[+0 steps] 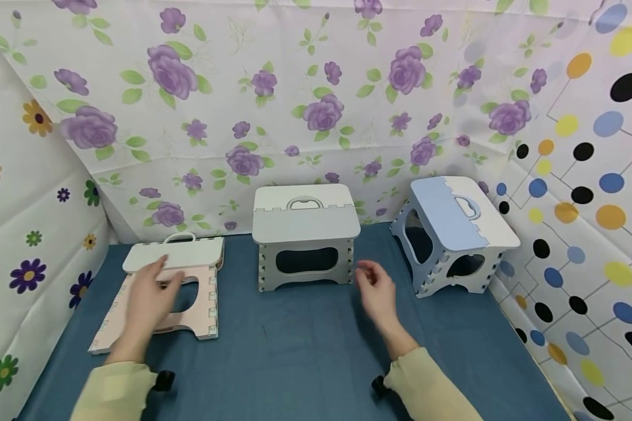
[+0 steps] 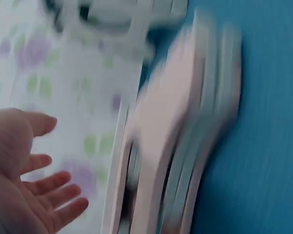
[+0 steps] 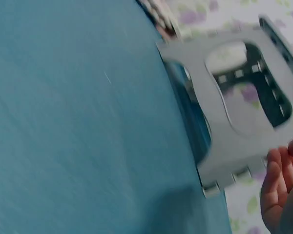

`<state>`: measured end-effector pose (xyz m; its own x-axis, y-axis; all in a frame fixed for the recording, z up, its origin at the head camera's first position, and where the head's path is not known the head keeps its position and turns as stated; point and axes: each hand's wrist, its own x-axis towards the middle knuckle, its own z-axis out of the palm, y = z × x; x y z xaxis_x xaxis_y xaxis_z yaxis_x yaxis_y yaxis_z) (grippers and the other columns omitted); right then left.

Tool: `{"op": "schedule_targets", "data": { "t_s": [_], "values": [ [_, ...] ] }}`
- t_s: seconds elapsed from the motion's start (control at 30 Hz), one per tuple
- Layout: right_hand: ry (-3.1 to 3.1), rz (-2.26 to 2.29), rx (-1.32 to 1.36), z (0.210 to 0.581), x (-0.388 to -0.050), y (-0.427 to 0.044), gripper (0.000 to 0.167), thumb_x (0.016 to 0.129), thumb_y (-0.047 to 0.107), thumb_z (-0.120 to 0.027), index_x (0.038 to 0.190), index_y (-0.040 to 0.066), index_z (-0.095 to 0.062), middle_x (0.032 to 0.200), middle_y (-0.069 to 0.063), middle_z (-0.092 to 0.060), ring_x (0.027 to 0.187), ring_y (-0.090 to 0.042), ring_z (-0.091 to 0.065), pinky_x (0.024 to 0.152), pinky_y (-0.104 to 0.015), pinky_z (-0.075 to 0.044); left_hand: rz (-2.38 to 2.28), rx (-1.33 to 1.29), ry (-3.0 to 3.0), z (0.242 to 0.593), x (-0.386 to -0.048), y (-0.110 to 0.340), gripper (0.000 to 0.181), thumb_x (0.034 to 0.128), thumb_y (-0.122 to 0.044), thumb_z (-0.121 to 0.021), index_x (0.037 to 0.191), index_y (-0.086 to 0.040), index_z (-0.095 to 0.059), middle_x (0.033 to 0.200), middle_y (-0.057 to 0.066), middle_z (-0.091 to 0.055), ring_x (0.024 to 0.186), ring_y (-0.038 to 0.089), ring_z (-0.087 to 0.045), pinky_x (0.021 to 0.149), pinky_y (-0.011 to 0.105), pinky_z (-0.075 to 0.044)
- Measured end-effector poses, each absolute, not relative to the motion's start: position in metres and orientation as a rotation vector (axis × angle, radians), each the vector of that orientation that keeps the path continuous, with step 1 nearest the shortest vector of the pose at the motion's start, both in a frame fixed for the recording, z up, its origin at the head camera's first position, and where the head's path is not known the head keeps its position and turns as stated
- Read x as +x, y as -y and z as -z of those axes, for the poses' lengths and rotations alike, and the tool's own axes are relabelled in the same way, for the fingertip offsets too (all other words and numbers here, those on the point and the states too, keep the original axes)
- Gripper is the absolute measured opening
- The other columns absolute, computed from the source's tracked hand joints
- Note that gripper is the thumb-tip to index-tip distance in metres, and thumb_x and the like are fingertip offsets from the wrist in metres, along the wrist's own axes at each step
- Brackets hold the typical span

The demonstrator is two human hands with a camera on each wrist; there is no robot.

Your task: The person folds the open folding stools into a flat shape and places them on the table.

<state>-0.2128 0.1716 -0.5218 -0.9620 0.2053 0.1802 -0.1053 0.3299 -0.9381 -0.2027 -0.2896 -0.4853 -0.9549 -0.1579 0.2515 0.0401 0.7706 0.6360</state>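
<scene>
A folded pink and white step stool (image 1: pixel 206 301) lies flat at the left of the table, its white handle at the far side. Over it hovers my left hand (image 1: pixel 148 301), fingers spread and holding nothing; the left wrist view shows the hand (image 2: pixel 19 175) apart from the blurred pink stool (image 2: pixel 161 107). A grey and white step stool (image 1: pixel 305 225) stands unfolded in the middle. My right hand (image 1: pixel 377 292) is by its right side with fingers loosely bent. In the right wrist view, the fingertips (image 3: pixel 274 158) are close to the grey panel (image 3: pixel 234 151); whether they touch it I cannot tell.
A blue and white step stool (image 1: pixel 437 207) stands unfolded at the right, angled, near the dotted side curtain (image 1: pixel 584 234). Behind the stools hangs a flowered curtain (image 1: pixel 289 117). Blue cloth (image 1: pixel 274 362) covers the table.
</scene>
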Motion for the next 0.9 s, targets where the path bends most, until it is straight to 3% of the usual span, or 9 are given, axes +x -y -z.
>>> {"op": "schedule_targets", "data": {
  "t_s": [0.17,0.3,0.5,0.73,0.9],
  "values": [
    [2.452,-1.568,-0.065,0.522,-0.237,-0.182,0.061,0.102,0.028,-0.076,0.155,0.012,-0.052,0.145,-0.016,-0.060,0.129,-0.033,-0.060,0.102,-0.051,-0.052,1.178,-0.158,2.651,0.496,-0.212,0.225,0.073,0.1072,-0.028,-0.069,0.164,0.005,-0.036,0.153,0.034,-0.047,0.137,0.052,-0.051,0.104,0.066,-0.048],
    [2.600,-1.493,0.045,0.524,-0.250,-0.175,0.086,0.098,0.040,-0.080,0.168,0.015,-0.036,0.161,-0.020,-0.045,0.144,-0.041,-0.048,0.112,-0.061,-0.044,1.289,-0.197,2.715,0.501,-0.226,0.187,0.090,0.1026,-0.034,-0.076,0.169,0.000,-0.025,0.165,0.030,-0.035,0.145,0.049,-0.046,0.111,0.063,-0.045],
    [2.627,-1.471,0.051,0.529,-0.261,-0.161,0.077,0.101,0.044,-0.074,0.164,0.013,-0.042,0.153,-0.021,-0.053,0.137,-0.041,-0.054,0.107,-0.060,-0.047,1.503,-0.115,2.717,0.504,-0.242,0.149,0.097,0.0998,-0.039,-0.078,0.171,-0.005,-0.022,0.171,0.026,-0.027,0.151,0.047,-0.039,0.118,0.062,-0.038],
    [2.681,-1.453,-0.059,0.536,-0.266,-0.153,0.075,0.104,0.047,-0.070,0.162,0.010,-0.041,0.153,-0.021,-0.056,0.136,-0.039,-0.058,0.106,-0.057,-0.050,1.562,-0.056,2.646,0.518,-0.252,0.133,0.074,0.1000,-0.037,-0.079,0.159,-0.004,-0.049,0.151,0.022,-0.058,0.134,0.041,-0.059,0.108,0.058,-0.048],
    [2.684,-1.464,-0.089,0.537,-0.266,-0.153,0.076,0.103,0.045,-0.071,0.163,0.012,-0.038,0.153,-0.020,-0.056,0.135,-0.039,-0.058,0.106,-0.057,-0.049,1.545,-0.029,2.630,0.524,-0.252,0.129,0.071,0.1001,-0.038,-0.078,0.157,-0.005,-0.050,0.146,0.022,-0.061,0.127,0.040,-0.063,0.102,0.057,-0.051]
  ]
}}
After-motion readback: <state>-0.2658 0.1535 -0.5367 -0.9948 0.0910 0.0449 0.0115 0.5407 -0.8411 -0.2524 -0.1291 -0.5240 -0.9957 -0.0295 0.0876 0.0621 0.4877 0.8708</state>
